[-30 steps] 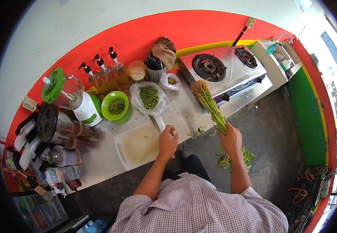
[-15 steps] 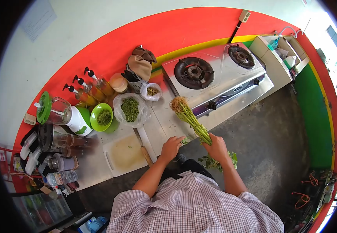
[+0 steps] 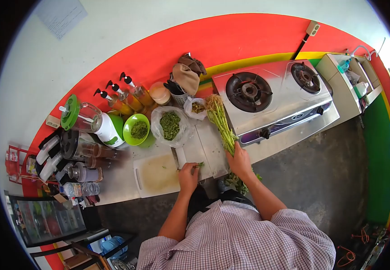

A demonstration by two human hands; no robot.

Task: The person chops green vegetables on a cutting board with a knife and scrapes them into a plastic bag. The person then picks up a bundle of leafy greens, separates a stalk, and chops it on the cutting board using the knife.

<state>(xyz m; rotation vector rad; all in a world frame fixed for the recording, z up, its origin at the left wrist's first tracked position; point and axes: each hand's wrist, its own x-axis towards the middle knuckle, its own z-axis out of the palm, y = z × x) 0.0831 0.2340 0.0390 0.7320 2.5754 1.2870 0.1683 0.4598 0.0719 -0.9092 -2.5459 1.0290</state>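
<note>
My right hand (image 3: 240,163) is wrapped round the stems of a bunch of leafy greens (image 3: 222,128). Its brown roots point up toward the stove, and the leaves hang below the hand by the counter's front edge. Fingers closed, my left hand (image 3: 188,177) pinches a small green sprig (image 3: 199,164) beside the right edge of a white cutting board (image 3: 156,174). A knife (image 3: 176,157) lies along that edge, its handle hidden behind my left hand. Behind the board are a plastic bag of chopped greens (image 3: 170,126) and a green bowl (image 3: 136,129) with more greens.
A two-burner gas stove (image 3: 276,105) stands on the right of the steel counter (image 3: 116,180). Pump bottles (image 3: 141,93), a blender (image 3: 107,128) and a utensil holder (image 3: 178,96) line the back. A small bag (image 3: 196,108) sits by the stove. Jars and bottles crowd the left end.
My right hand and the bunch have shifted left, closer to the counter. My left hand has moved left to the board's edge, over the knife handle. The camera view has also shifted.
</note>
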